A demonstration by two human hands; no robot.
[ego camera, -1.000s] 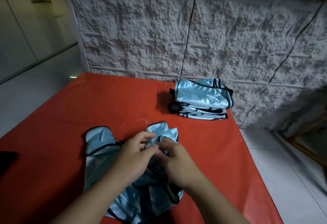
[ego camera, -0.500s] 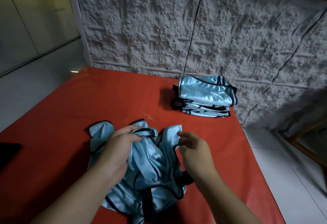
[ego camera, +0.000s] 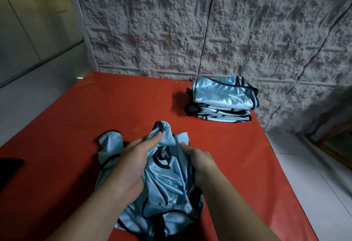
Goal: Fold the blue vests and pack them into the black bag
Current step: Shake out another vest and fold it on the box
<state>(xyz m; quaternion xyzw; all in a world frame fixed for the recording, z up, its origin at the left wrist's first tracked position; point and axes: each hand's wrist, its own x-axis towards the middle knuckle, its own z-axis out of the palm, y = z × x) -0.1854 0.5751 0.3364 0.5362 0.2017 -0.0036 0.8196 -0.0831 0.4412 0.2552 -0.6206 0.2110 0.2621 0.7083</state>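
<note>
Loose vest (ego camera: 165, 179): light blue, shiny, dark-trimmed; crumpled on the near middle of the red table (ego camera: 80, 118), one strap loop raised at its far end.

Left hand (ego camera: 133, 162): lies on the left part of the loose vest, fingers bent round a bunched fold just below the raised loop, gripping it.

Right hand (ego camera: 200, 158): at the vest's right edge, fingertips curled into the cloth; appears to pinch it, though the fingers are partly hidden by the folds.

Folded vests (ego camera: 224, 101): a neat stack of the same blue cloth, at the far right corner of the table, against the wall (ego camera: 190, 27), well apart from the loose vest.

Black object (ego camera: 8, 170): flat, dark, at the left edge of the table; cut off by the frame, so whether it is the bag cannot be told.

Floor (ego camera: 314, 183): pale tiles, right of the table.
</note>
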